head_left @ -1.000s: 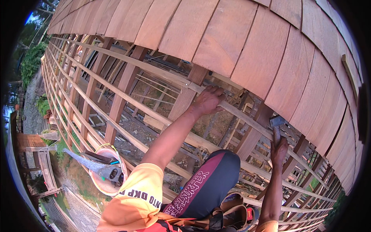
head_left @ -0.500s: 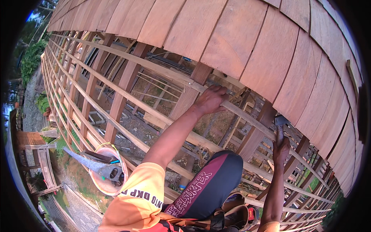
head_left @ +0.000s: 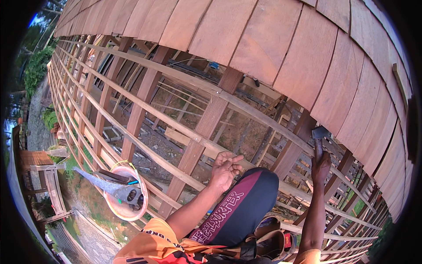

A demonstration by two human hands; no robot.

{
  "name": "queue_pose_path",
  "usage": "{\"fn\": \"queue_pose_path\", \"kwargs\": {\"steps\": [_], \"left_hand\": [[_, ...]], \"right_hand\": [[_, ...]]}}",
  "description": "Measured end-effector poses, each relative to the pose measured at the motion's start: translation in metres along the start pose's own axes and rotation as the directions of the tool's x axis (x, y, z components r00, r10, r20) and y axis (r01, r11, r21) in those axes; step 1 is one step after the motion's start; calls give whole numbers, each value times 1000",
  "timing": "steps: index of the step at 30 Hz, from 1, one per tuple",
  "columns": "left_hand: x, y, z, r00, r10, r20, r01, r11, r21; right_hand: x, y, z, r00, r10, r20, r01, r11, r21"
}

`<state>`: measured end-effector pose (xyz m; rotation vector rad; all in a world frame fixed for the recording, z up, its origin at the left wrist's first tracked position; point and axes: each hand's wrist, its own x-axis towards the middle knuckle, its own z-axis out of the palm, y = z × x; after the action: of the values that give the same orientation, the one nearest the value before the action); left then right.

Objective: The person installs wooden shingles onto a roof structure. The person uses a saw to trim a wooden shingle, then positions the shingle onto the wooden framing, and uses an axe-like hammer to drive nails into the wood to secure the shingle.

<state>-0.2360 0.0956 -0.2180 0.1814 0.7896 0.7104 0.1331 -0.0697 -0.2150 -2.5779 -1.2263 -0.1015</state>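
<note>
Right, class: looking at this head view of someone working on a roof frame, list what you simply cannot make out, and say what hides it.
- Hammer handle: head view, wrapped inside the right hand.
- Anything pinched in the left hand: too small to tell.
- Contents of the pink bucket: partly covered by the saw lying across it.
- Pouch at the waist: cut off by the lower edge.
- Ground under the battens: dim and cluttered.

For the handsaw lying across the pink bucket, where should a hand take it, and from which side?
Take the handsaw by its dark handle, which rests over the bucket at the end nearer the person. Come from above on that side; the bare blade points away past the rim, towards the left of the picture.
</note>
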Motion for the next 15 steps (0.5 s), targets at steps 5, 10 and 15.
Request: {"fn": "queue_pose_path", "kwargs": {"steps": [5, 10, 15], "left_hand": [[-31, -20, -48, 983, -127, -134, 119, 991, -66], [-56, -17, -55, 969, -197, -152, 199, 980, -2], [-58, -2, -47, 988, -155, -21, 154, 945, 287]], "right_hand": [[1, -4, 2, 998, 66, 22, -66, 998, 17], [2, -8, -2, 999, 41, -4, -40, 999, 25], [1, 1, 3, 999, 42, 13, -42, 999, 10]]}}
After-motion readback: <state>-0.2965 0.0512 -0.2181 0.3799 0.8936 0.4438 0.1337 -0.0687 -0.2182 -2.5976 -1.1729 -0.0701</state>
